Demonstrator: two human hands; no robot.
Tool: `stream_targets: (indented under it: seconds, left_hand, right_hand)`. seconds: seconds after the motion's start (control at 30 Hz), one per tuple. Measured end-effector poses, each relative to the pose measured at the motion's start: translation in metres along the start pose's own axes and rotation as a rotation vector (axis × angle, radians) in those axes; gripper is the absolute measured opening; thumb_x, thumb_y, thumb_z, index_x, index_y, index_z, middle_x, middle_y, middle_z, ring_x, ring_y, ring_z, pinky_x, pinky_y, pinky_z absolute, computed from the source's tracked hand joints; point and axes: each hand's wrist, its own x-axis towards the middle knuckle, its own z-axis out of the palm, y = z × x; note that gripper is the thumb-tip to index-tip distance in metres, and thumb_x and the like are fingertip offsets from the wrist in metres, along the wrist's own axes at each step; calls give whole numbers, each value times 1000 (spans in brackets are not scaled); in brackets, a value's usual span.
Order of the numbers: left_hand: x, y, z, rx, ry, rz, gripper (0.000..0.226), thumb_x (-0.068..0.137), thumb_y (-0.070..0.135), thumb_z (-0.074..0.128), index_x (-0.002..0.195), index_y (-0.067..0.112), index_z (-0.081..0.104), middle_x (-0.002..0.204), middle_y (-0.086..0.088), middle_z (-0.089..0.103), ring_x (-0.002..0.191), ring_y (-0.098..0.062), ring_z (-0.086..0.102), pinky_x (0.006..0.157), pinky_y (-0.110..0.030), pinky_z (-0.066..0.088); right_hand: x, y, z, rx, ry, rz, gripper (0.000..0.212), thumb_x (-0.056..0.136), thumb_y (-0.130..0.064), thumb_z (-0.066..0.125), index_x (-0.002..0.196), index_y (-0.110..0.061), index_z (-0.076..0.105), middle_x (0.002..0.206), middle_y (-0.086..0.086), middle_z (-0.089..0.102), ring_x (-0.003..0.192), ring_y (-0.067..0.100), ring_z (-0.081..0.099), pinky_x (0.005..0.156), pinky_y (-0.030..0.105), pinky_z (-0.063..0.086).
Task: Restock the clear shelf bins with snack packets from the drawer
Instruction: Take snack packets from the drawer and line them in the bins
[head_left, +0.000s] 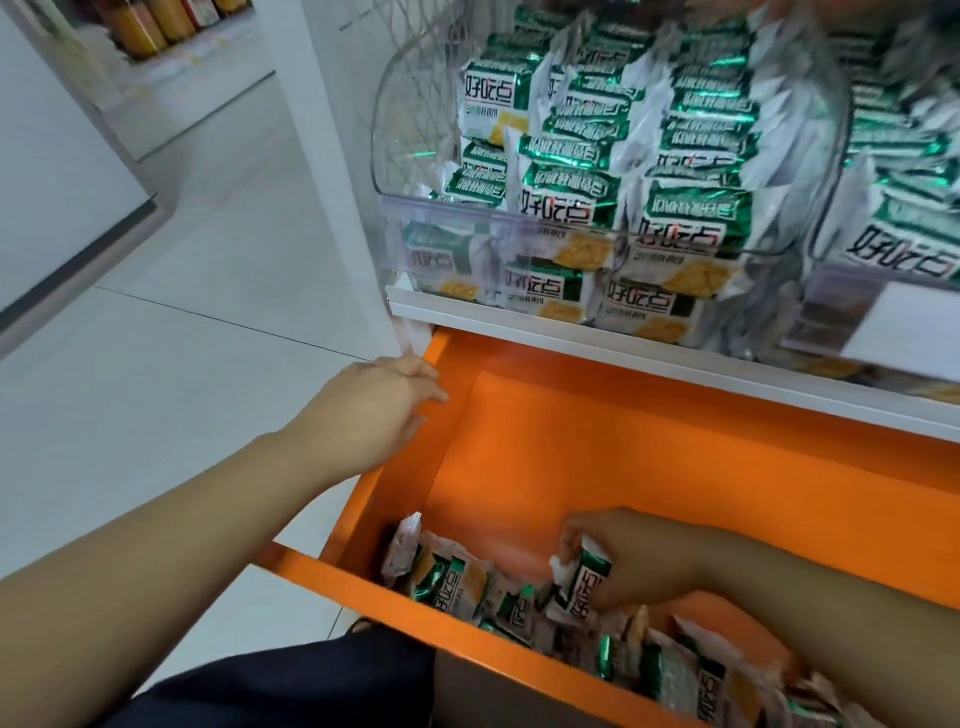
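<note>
An orange drawer (597, 447) is pulled out below the shelf. Several green-and-white snack packets (457, 584) lie along its front part. My right hand (639, 558) is inside the drawer, fingers closed around one snack packet (584, 582). My left hand (379, 410) rests against the drawer's left wall near its back corner, fingers loosely apart, holding nothing. Above, a clear shelf bin (415, 171) is heaped with the same packets (623, 171). A second clear bin (852, 291) stands at the right.
A white shelf edge (623, 358) juts out over the back of the drawer. A white upright panel (332, 156) borders the shelf on the left. The pale tiled floor (182, 312) stretches left. My dark-clothed knee (291, 686) is at the bottom.
</note>
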Motion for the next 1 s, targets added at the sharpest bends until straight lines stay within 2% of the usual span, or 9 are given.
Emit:
stream_targets:
  seconds: [0.1, 0.33, 0.47, 0.53, 0.67, 0.77, 0.83, 0.9, 1.0]
  left_hand:
    - [-8, 17, -27, 51, -77, 28, 44, 94, 32, 55, 137, 33, 46, 145, 10, 39, 129, -14, 43, 105, -32, 36]
    - [-32, 84, -86, -215, -245, 159, 55, 92, 38, 59, 142, 31, 38, 142, 6, 44, 127, -14, 43, 104, -31, 38]
    - [-39, 114, -105, -496, -187, 182, 62, 91, 32, 62, 145, 31, 33, 144, 8, 44, 127, -11, 45, 102, -26, 39]
    - [-40, 123, -110, -664, -124, 184, 56, 90, 30, 64, 140, 32, 39, 139, 11, 50, 121, -10, 51, 103, -30, 42]
    - [-49, 128, -115, -880, 24, 190, 29, 89, 29, 66, 115, 39, 58, 118, 15, 59, 94, -19, 63, 86, -41, 53]
    - [-56, 129, -119, -1025, 115, 173, 23, 91, 28, 63, 112, 35, 61, 103, 17, 62, 73, -2, 60, 71, -24, 53]
    - [-57, 130, -122, -1121, 150, 152, 22, 91, 24, 61, 113, 29, 61, 104, 14, 64, 76, 1, 63, 71, -17, 52]
    - [-57, 132, -125, -1221, 161, 122, 20, 91, 22, 61, 110, 25, 63, 102, 10, 67, 83, -11, 68, 76, -25, 56]
    - [-55, 139, -125, -1343, 114, 64, 18, 92, 23, 59, 109, 24, 65, 100, 1, 72, 90, -22, 69, 83, -41, 57]
  right_hand:
    - [-32, -9, -10, -42, 134, -15, 33, 82, -24, 68, 91, -43, 43, 94, 13, 59, 64, 16, 46, 54, 33, 35]
    - [-129, -49, -38, -46, 472, -95, 28, 82, -26, 70, 95, -38, 49, 99, -13, 61, 77, 8, 62, 63, 32, 53]
    - [-178, -65, -47, 149, 594, -197, 29, 81, -22, 74, 94, -39, 54, 91, -3, 70, 79, 25, 69, 66, 53, 54]
    - [-196, -72, -49, 217, 651, -240, 29, 81, -20, 74, 95, -36, 55, 89, -1, 71, 76, 30, 67, 66, 53, 53]
    - [-217, -82, -49, 356, 704, -297, 30, 79, -19, 74, 102, -25, 56, 79, -2, 69, 64, 20, 61, 64, 40, 53]
    - [-223, -90, -48, 469, 772, -319, 37, 72, -22, 74, 104, -20, 56, 80, -6, 63, 60, 10, 60, 60, 24, 51]
    - [-224, -94, -47, 477, 856, -319, 41, 70, -25, 75, 107, -25, 56, 93, -6, 58, 59, 6, 62, 58, 18, 50]
    - [-223, -97, -47, 435, 924, -318, 45, 68, -31, 75, 108, -33, 54, 98, -7, 57, 62, 1, 63, 58, 19, 51]
    - [-220, -101, -45, 390, 939, -381, 46, 59, -43, 73, 101, -40, 56, 97, -5, 64, 81, 11, 66, 69, 36, 57]
